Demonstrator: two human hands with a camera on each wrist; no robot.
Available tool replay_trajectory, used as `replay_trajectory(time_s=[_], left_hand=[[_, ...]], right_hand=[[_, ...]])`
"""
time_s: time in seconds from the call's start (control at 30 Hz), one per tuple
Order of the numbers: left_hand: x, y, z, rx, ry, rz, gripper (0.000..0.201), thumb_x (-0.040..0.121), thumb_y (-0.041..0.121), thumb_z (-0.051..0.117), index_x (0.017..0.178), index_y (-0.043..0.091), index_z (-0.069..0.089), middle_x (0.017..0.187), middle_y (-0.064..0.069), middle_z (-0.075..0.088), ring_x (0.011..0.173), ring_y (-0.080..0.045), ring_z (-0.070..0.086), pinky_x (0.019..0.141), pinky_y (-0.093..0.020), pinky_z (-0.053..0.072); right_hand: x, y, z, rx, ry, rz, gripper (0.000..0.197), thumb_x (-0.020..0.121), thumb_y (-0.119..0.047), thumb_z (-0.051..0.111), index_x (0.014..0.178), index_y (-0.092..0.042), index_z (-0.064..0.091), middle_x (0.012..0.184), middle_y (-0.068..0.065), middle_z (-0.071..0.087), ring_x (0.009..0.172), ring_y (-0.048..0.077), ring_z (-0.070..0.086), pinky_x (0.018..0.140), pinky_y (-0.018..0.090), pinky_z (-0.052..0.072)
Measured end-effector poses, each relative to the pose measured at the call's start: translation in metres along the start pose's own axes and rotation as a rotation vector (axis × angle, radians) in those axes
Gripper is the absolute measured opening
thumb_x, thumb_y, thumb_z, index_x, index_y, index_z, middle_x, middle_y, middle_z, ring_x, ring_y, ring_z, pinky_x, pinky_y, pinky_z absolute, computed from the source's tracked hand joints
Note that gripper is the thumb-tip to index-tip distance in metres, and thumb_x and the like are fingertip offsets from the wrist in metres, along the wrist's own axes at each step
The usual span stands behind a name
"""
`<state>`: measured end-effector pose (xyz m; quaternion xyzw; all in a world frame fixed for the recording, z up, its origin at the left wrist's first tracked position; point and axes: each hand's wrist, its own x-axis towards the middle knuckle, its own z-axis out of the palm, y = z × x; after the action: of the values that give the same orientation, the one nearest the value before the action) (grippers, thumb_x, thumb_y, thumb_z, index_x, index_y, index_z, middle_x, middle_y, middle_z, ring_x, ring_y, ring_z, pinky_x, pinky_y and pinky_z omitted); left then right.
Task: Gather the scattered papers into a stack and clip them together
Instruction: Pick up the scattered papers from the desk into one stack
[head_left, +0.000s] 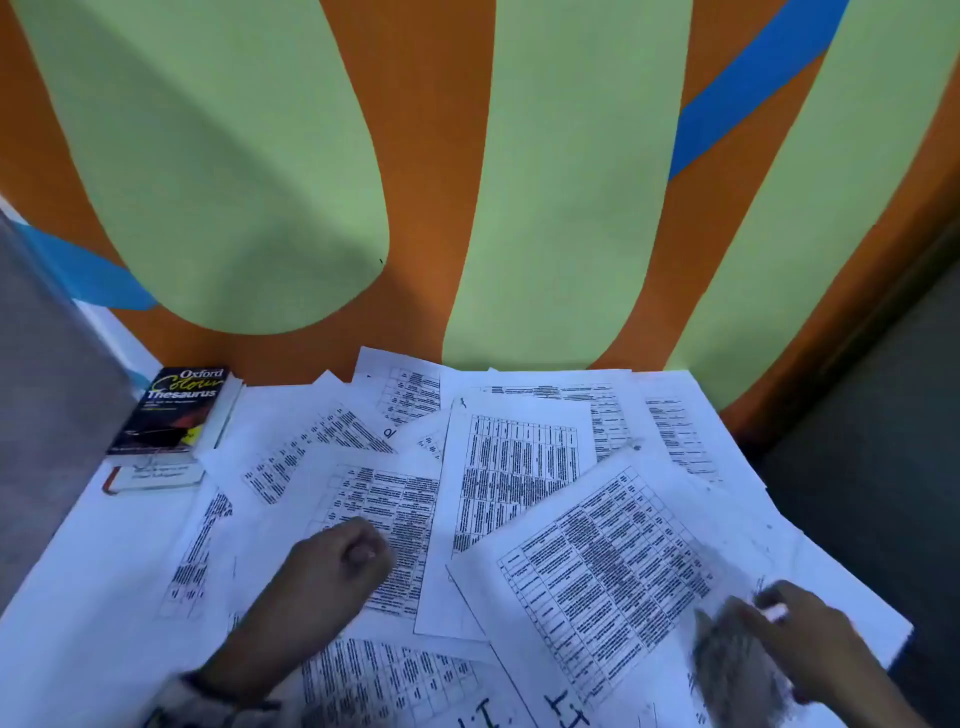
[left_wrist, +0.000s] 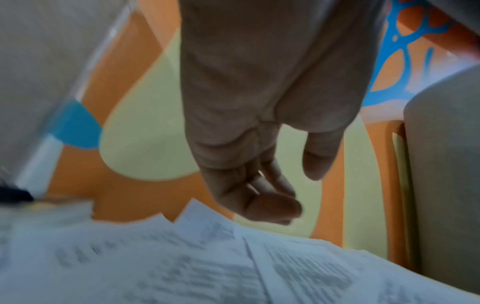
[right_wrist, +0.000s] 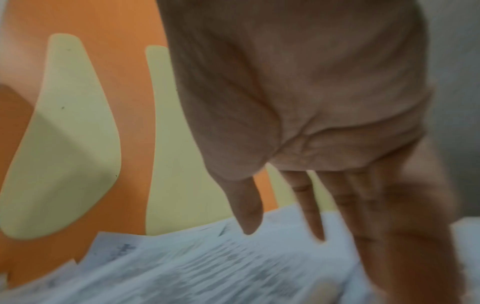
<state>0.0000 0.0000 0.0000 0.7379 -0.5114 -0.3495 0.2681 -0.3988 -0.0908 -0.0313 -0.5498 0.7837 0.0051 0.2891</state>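
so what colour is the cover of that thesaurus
Mostly black, with white and yellow lettering; the thesaurus shows best in the head view.

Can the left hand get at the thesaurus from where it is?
Probably yes. The left hand hovers over the papers with fingers loosely curled and nothing in its grip. The thesaurus sits at the table's far left corner, uncovered, with only flat sheets between.

Right hand (head_left: 795, 634) smeared by motion blur in head view, a grey streak across it, so finger contact with the white printed paper sheets (head_left: 519, 483) cannot be told. Both wrist views blurred; table text on the sheets unreadable. Small orange-edged book (head_left: 156, 475) mostly hidden under the black Oxford thesaurus paperback (head_left: 174, 410). Lower sheets cut off by the bottom edge. Left hand (head_left: 332, 566) covers part of one sheet.
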Motion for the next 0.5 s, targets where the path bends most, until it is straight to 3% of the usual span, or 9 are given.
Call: replay_trajectory(time_s=[0.07,0.1,0.2,0.3,0.43,0.5], left_hand=[[0.025,0.005,0.021,-0.024,0.026,-0.035,0.006,0.087,0.032,0.064,0.088,0.027,0.062,0.074,-0.003,0.066,0.062,-0.012,0.058,0.06,-0.027,0.047],[0.041,0.005,0.035,-0.014,0.008,-0.057,0.014,0.088,0.032,0.064,0.098,0.022,0.06,0.08,0.0,0.066,0.067,-0.013,0.06,0.063,-0.027,0.048],[0.078,0.005,0.069,0.083,-0.092,-0.129,0.047,0.088,0.035,0.061,0.127,0.014,0.046,0.12,-0.008,0.059,0.101,-0.024,0.062,0.084,-0.035,0.052],[0.096,0.001,0.087,0.208,-0.083,-0.154,0.069,0.085,0.037,0.063,0.14,0.01,0.031,0.141,-0.014,0.044,0.123,-0.028,0.05,0.1,-0.037,0.044],[0.101,0.008,0.098,0.158,-0.092,-0.208,0.086,0.078,0.03,0.074,0.142,0.004,0.022,0.139,-0.017,0.045,0.12,-0.03,0.052,0.094,-0.033,0.048],[0.102,0.01,0.1,0.138,-0.131,-0.243,0.076,0.077,0.019,0.075,0.136,0.0,0.031,0.125,-0.017,0.054,0.095,-0.023,0.062,0.075,-0.024,0.054]], right_hand=[[0.009,-0.009,0.013,-0.008,-0.063,0.028,0.045,0.087,-0.058,0.053,0.103,-0.017,0.044,0.102,0.009,0.055,0.087,0.029,0.065,0.077,0.043,0.056],[0.017,-0.012,0.022,-0.03,-0.103,0.016,0.051,0.085,-0.063,0.05,0.105,-0.018,0.04,0.106,0.008,0.054,0.096,0.03,0.062,0.082,0.044,0.055],[0.026,-0.024,0.042,-0.055,-0.102,0.032,0.076,0.073,-0.079,0.046,0.117,-0.017,0.04,0.126,0.016,0.046,0.114,0.036,0.05,0.091,0.045,0.047],[0.029,-0.03,0.051,-0.025,-0.039,0.078,0.082,0.075,-0.069,0.058,0.132,-0.016,0.03,0.143,0.025,0.023,0.129,0.047,0.032,0.101,0.05,0.039],[0.033,-0.035,0.063,-0.039,0.038,0.002,0.083,0.072,-0.049,0.076,0.132,-0.018,0.028,0.146,0.026,0.013,0.13,0.049,0.025,0.098,0.051,0.04],[0.034,-0.033,0.067,0.047,0.102,-0.067,0.088,0.071,-0.031,0.08,0.139,-0.019,0.025,0.144,0.029,0.022,0.124,0.048,0.037,0.092,0.048,0.045]])
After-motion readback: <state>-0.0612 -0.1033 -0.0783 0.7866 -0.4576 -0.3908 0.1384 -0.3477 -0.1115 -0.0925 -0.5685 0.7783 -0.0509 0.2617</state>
